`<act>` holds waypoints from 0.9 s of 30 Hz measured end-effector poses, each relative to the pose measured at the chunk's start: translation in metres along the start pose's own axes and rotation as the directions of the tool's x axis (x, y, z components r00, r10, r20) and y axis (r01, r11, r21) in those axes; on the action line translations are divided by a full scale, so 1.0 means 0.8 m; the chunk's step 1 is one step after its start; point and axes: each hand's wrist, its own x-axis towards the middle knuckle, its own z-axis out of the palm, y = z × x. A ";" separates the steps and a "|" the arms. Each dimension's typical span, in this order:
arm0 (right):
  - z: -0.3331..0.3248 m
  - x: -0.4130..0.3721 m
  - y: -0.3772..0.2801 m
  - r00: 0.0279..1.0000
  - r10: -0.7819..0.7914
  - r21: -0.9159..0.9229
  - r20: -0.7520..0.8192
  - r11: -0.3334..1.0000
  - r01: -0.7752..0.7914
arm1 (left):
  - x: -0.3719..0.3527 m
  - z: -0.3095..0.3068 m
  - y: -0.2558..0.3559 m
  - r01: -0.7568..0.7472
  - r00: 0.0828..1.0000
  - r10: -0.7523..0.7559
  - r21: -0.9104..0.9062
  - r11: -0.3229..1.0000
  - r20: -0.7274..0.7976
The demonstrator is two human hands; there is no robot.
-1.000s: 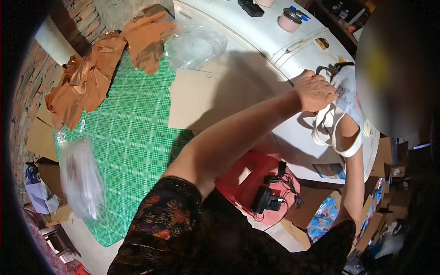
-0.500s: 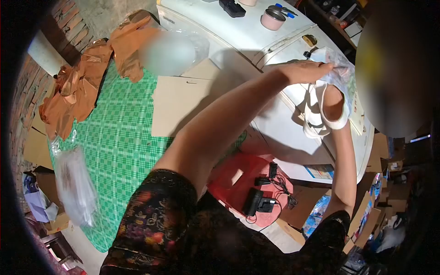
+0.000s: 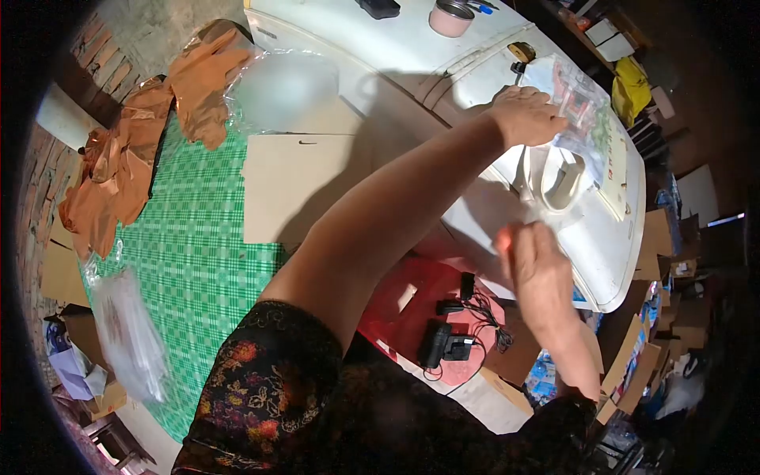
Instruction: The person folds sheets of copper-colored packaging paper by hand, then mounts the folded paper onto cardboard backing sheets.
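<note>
Right hand point(image 3: 541, 277) withdrawn from bag point(image 3: 579, 111), gripping orange object point(image 3: 504, 239); left hand point(image 3: 526, 115) on bag, grip unclear.

The upper picture edge crops a black, blocky object point(image 3: 378, 7) on the white, smooth-topped appliance point(image 3: 404, 43). Over the appliance's near side, the bare right hand point(image 3: 541, 273) is blurred, hiding most of an orange-red object point(image 3: 504, 238) (its identity is unclear). Left of the appliance, haze blurs clear, crinkled plastic wrap point(image 3: 286, 89); on top, a cream, flat strip's point(image 3: 613, 172) reddish marks are unreadable.
</note>
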 end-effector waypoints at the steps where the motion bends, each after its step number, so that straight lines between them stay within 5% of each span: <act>1: -0.018 -0.003 -0.010 0.994 -0.090 0.087 0.056 0.993 0.085 | -0.001 -0.003 0.000 -0.020 1.000 0.020 -0.018 1.000 0.009; 3: -0.028 -0.011 -0.022 0.988 -0.130 0.330 0.089 0.939 0.094 | -0.007 -0.011 -0.003 -0.058 0.998 0.059 -0.051 0.997 0.022; 4: -0.041 -0.007 -0.034 0.986 -0.143 0.525 0.080 0.847 0.081 | -0.012 -0.014 0.000 -0.052 0.991 0.039 -0.101 0.994 -0.131; 6: -0.051 0.001 -0.048 0.981 -0.189 0.594 0.039 0.794 0.129 | -0.028 -0.017 0.008 -0.065 0.911 -0.024 -0.201 0.977 -0.412; 7: -0.053 0.006 -0.052 0.977 -0.210 0.628 0.016 0.763 0.154 | -0.037 -0.028 0.008 0.030 0.895 -0.013 0.029 0.999 -0.446; 9: -0.055 0.012 -0.060 0.996 -0.010 0.757 0.085 0.651 -0.058 | -0.066 -0.044 -0.012 -0.229 0.867 0.167 -0.077 0.970 -0.469; 10: -0.055 0.019 -0.065 0.988 0.075 0.807 0.132 0.571 -0.151 | -0.084 -0.059 -0.022 -0.262 0.924 0.144 -0.312 0.913 -0.355; 12: -0.056 0.043 -0.067 0.957 0.213 0.884 0.195 0.385 -0.265 | -0.121 -0.090 -0.041 -0.142 0.990 0.091 -0.729 0.669 -0.109; 13: -0.036 0.053 -0.069 0.965 0.236 0.961 0.118 0.219 -0.171 | -0.179 -0.134 -0.016 0.100 0.993 0.015 -0.920 0.379 0.114; 14: -0.036 0.064 -0.077 0.968 0.221 0.990 0.117 0.052 -0.132 | -0.230 -0.167 0.002 0.332 0.943 0.019 -0.943 0.030 0.332; 16: -0.026 0.094 -0.109 0.964 0.260 0.998 0.045 0.030 -0.055 | -0.309 -0.168 -0.006 0.325 0.907 -0.080 -0.806 -0.495 0.415; 18: -0.003 0.121 -0.137 0.973 0.221 0.991 0.062 -0.131 -0.033 | -0.402 -0.210 0.019 0.257 0.845 -0.438 -0.951 -0.170 0.307; 20: 0.018 0.146 -0.172 0.980 0.119 0.932 0.160 -0.345 -0.110 | -0.483 -0.251 0.039 0.207 0.906 -0.344 -0.967 -0.149 0.246; 23: 0.047 0.174 -0.248 0.939 -0.087 0.749 0.333 -0.580 -0.320 | -0.582 -0.275 0.067 0.471 0.717 -0.677 -0.831 0.296 0.165; 25: 0.073 0.181 -0.304 0.884 -0.224 0.586 0.411 -0.678 -0.444 | -0.644 -0.282 0.086 0.498 0.511 -0.854 -0.844 0.202 0.098; 27: 0.090 0.181 -0.348 0.836 -0.455 0.533 0.307 -0.646 -0.547 | -0.698 -0.287 0.108 0.472 0.314 -0.949 -0.871 0.134 0.024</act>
